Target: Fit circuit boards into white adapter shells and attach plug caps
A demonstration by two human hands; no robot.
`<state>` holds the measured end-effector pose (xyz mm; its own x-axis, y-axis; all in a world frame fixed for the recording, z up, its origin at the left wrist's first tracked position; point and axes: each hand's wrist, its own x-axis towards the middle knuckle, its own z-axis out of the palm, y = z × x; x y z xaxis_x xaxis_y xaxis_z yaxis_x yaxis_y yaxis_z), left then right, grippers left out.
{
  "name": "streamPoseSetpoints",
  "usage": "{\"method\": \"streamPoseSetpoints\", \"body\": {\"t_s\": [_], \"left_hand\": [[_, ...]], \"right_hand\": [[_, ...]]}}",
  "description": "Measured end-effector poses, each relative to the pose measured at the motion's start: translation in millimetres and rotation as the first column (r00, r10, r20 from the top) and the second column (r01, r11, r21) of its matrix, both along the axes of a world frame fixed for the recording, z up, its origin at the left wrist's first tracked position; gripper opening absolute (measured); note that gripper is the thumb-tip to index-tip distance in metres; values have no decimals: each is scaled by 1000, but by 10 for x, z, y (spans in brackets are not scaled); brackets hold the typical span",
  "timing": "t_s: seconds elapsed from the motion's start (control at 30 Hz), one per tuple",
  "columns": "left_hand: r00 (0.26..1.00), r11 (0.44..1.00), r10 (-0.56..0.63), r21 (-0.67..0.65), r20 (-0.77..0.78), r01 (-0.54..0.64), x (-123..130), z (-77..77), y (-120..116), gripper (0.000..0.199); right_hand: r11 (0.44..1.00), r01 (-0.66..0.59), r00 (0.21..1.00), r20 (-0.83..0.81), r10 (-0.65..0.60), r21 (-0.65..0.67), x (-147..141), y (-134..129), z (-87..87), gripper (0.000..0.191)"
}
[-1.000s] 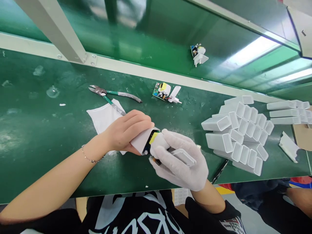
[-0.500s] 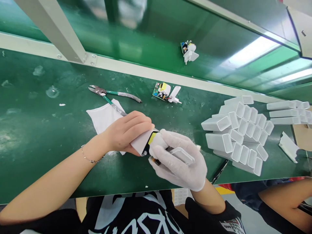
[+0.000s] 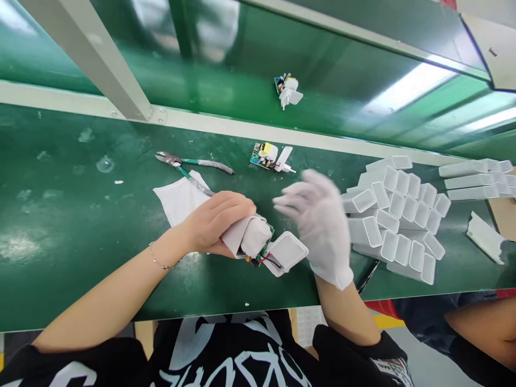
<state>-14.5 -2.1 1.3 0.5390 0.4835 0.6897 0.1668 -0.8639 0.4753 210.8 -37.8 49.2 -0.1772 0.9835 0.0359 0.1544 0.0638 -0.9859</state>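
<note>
My bare left hand [image 3: 220, 217] is wrapped round a white plastic charger housing [image 3: 236, 239], low over the green bench. A circuit board with a white-covered part [image 3: 257, 236] sits partly inside the housing's open end and partly sticks out. A white end cap [image 3: 287, 251] hangs beside it on red and black wires. My right hand [image 3: 324, 231], in a white glove, is up to the right of the cap, apart from it. Its fingers are stretched out, slightly blurred, with nothing in them.
Diagonal cutters [image 3: 173, 161] with green handles lie partly over a white cloth [image 3: 175, 201]. Another circuit board with a cap [image 3: 265, 156] lies near the bench's back rail. Many empty white housings [image 3: 397, 215] are stacked at the right. A co-worker's arm [image 3: 479, 328] shows at far right.
My right hand has let go of the circuit board and cap and moved up and right. More of the board now lies within the housing, and the cap hangs free.
</note>
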Motion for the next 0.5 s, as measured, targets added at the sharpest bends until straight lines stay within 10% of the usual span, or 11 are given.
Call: {"method": "streamPoseSetpoints", "body": {"t_s": [0.17,0.5], "left_hand": [[998,996,52,79,-43,-49,27,3,-67,44],[990,999,32,-18,-138,-35,11,-67,-118,46]], "right_hand": [[798,-488,852,-394,346,-354,-114,30,-59,95],[890,-269,953,-234,191,-368,-282,-81,-126,77]]}}
